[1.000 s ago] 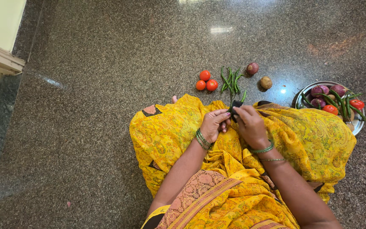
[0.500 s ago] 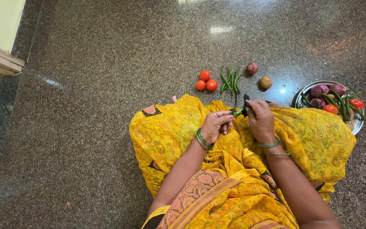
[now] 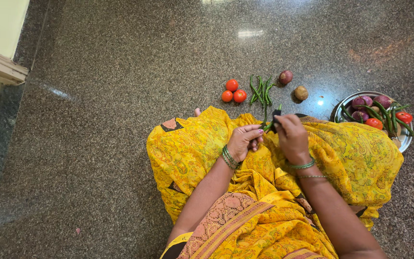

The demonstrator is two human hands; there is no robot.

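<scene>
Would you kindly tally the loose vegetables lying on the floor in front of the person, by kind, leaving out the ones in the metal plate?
Tomatoes: 3
Onion: 1
Potato: 1
Bunch of green chillies: 1
Total: 6

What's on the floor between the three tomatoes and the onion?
In the head view, a loose bunch of green chillies lies between the tomatoes and the onion.
</scene>
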